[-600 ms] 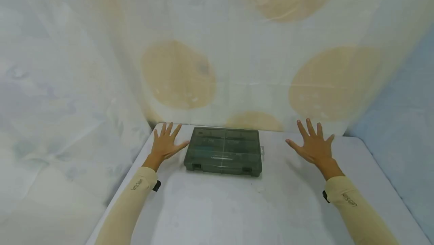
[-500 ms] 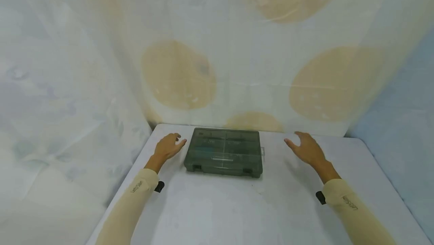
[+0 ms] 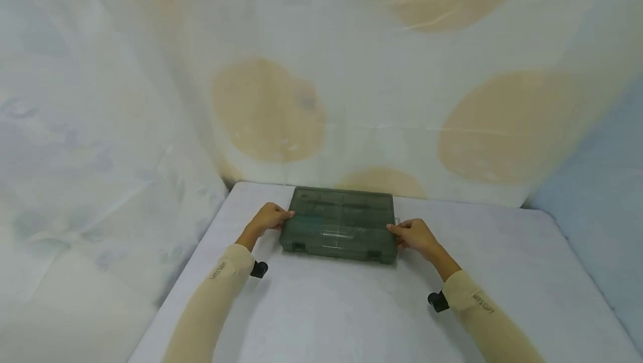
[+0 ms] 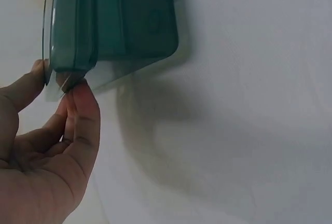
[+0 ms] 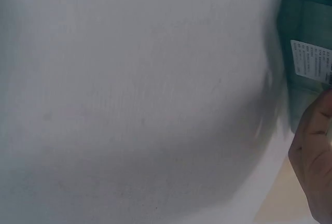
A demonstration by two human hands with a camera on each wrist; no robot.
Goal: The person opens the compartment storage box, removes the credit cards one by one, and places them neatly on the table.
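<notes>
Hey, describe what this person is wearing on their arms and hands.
Both arms wear snug cream sleeves, left sleeve and right sleeve, each with small dark lettering near the cuff. A small black device sits at each wrist. The left hand and right hand are bare, ungloved.

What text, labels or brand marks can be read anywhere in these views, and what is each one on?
Print on the left sleeve: too small and blurred to read.
Print on the right sleeve: too small and blurred to read.
White sticker on the organizer box, right wrist view: lines of print, too blurred to read.
No other text shows.
</notes>
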